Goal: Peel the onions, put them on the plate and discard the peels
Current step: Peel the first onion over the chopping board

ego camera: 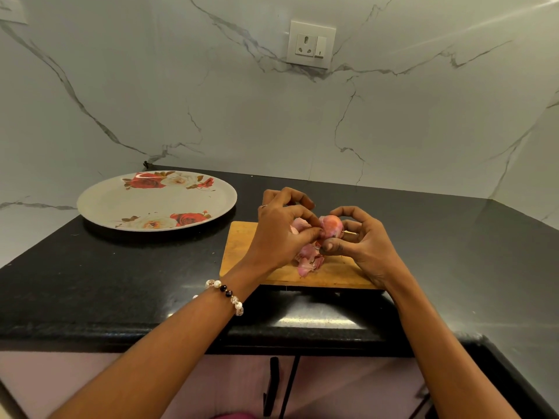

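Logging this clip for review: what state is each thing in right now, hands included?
Onion: partly peeled, held above the board.
Left hand: fingers pinching skin at the onion.
Right hand: fingers curled round the onion.
Peels: loose pile on the cutting board.
Plate: flat on the counter, nothing on it.
Wall socket: nothing plugged in.
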